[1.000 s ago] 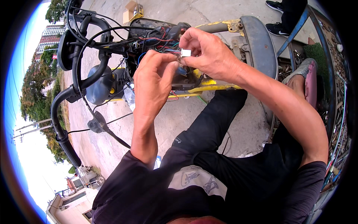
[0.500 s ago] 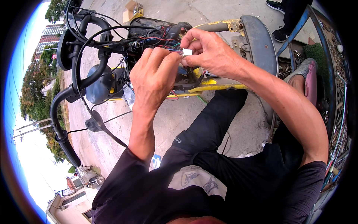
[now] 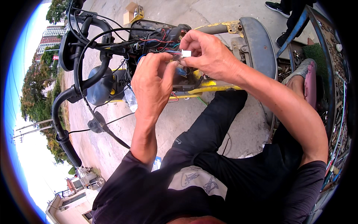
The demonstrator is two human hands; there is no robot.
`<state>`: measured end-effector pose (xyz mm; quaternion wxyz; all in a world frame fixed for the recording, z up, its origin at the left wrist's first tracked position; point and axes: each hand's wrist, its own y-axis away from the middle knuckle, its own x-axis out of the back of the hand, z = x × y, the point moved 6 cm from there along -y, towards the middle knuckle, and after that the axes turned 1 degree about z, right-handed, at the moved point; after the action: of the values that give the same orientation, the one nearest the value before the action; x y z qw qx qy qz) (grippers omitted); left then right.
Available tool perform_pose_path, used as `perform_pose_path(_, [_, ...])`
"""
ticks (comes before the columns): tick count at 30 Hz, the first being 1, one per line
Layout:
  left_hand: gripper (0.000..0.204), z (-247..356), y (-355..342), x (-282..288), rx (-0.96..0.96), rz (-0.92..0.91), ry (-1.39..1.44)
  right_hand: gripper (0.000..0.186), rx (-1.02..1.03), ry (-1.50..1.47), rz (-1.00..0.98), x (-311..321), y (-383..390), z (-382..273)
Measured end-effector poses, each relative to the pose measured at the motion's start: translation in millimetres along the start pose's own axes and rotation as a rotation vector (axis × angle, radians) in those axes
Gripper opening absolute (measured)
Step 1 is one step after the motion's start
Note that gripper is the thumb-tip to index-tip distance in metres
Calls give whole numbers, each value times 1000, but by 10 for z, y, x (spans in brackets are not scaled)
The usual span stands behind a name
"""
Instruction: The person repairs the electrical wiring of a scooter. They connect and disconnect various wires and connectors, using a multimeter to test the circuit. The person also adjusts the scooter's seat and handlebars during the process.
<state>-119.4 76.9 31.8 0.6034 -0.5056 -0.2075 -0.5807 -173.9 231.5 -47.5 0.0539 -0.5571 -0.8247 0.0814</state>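
and there's the right hand (image 3: 213, 55) pinching the white wire connector (image 3: 186, 53), just right of the left hand (image 3: 152, 79), whose grip i can't tell, a likely light, stiff piece best held by its sides.

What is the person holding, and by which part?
The right hand holds a white connector by its body; whether the left hand grips anything cannot be told.

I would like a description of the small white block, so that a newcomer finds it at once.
Find the yellow-framed vehicle, then the tangle of wires on it. Beside them, the person's right grip pinches the small white block. Its boxy white body differs from the thin, coloured wires.
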Motion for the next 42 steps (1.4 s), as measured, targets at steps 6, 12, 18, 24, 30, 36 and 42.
perform_pose_path(6, [26, 237, -42, -3, -439, 82, -247, 33, -83, -28, -37, 21, 6, 20])
perform_pose_path(12, [15, 241, -53, -44, -436, 83, -277, 36, -122, -33, -78, 41, 10, -3])
perform_pose_path(18, [8, 111, -41, -77, -227, 9, -182, 38, -57, 98, -122, -4, -12, -112])
perform_pose_path(24, [9, 48, 16, -89, -170, 12, -120, 42, -93, 415, -235, 136, 110, -425])
perform_pose_path(30, [8, 6, 133, -35, -222, 90, -118, 37, -119, 1117, -83, 640, 434, -1421])
perform_pose_path(36, [8, -56, 133, -100, -292, 171, -135, 37, -161, 638, 226, 813, 1581, -2059])
perform_pose_path(42, [9, 0, 204, -83, -373, 281, -130, 39, -437, 428, 423, 840, 3026, -1578])
